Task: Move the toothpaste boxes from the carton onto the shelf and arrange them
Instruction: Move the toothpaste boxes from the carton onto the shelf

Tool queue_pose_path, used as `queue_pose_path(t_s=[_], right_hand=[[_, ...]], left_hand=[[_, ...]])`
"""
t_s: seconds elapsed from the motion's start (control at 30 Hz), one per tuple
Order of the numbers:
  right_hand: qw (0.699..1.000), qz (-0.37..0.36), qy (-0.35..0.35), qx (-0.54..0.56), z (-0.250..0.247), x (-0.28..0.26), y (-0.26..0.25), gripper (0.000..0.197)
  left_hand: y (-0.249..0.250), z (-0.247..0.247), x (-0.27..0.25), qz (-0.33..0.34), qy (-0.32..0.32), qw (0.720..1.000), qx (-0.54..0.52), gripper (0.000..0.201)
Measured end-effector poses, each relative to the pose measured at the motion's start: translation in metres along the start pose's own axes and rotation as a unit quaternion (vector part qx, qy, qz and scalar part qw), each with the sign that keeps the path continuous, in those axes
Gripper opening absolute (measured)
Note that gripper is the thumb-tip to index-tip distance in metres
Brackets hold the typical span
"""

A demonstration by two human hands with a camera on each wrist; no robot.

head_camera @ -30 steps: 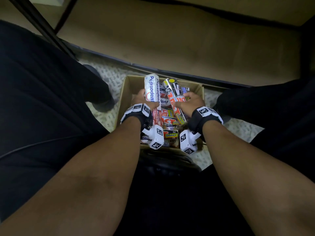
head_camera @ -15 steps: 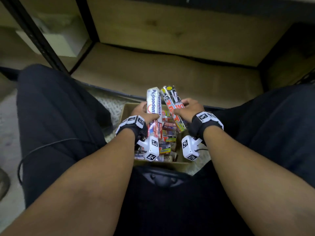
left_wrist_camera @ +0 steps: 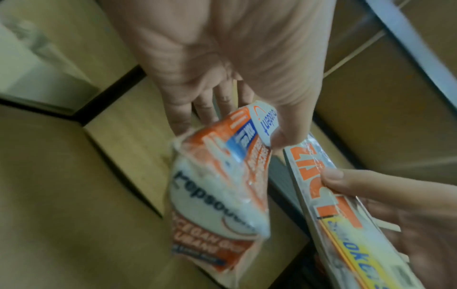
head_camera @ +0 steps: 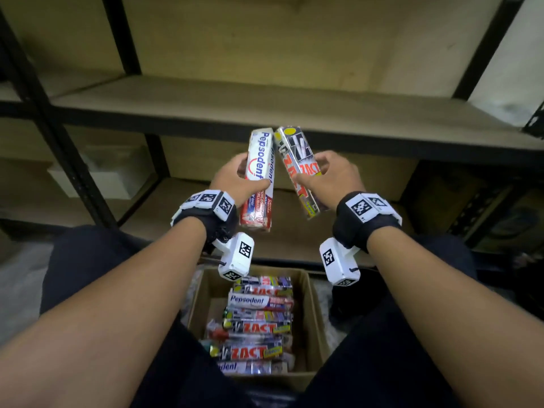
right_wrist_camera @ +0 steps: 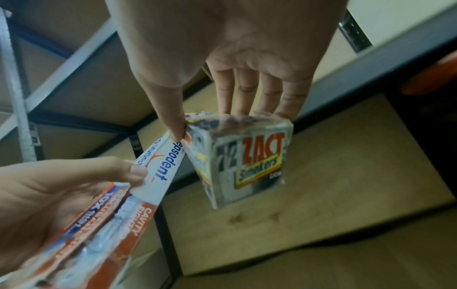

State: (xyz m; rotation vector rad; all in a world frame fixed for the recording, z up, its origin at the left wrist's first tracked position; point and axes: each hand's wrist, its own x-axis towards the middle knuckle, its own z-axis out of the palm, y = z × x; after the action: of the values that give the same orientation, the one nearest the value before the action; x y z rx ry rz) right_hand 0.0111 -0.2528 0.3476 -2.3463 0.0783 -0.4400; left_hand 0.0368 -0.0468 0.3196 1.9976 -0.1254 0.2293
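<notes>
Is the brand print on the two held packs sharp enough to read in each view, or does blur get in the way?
Head: dim but sharp, Pepsodent pack and Zact pack both legible. Left wrist: motion-smeared, lettering only partly readable. Right wrist: Zact Smokers end face readable, soft edges.

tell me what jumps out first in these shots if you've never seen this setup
Two raised hands, each gripping a toothpaste pack: the left hand holds a white-and-red Pepsodent pack, the right hand a Zact pack, their top ends nearly meeting in front of the bare wooden shelf. Below, between the person's knees, an open carton still holds a stack of more Zact and Pepsodent boxes.
</notes>
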Motion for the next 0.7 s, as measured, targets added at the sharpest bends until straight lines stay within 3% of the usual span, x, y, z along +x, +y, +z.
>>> queue_pose_path(t_s=[0.13,0.33,0.57,0.7], right_hand=[[0.999,-0.017,0.027,-0.044,-0.037,0.036,-0.024,0.046],[0.982,-0.022,0.018,-0.188,-0.063,0.089,-0.041,0.046],[0.971,0.0,-0.027,-0.238,-0.064,0.141,-0.04,0.025],[0.962,0.0,-0.033,-0.273,-0.059,0.165,-0.037,0.021]], left_hand=[[0.049,-0.017,0.033,0.055,0.012,0.996,0.063,0.07],[0.097,-0.023,0.081,0.086,-0.024,0.974,0.209,0.07],[0.11,-0.007,0.138,0.081,-0.042,0.959,0.269,0.049],[0.108,0.002,0.168,0.091,-0.056,0.955,0.276,0.048]])
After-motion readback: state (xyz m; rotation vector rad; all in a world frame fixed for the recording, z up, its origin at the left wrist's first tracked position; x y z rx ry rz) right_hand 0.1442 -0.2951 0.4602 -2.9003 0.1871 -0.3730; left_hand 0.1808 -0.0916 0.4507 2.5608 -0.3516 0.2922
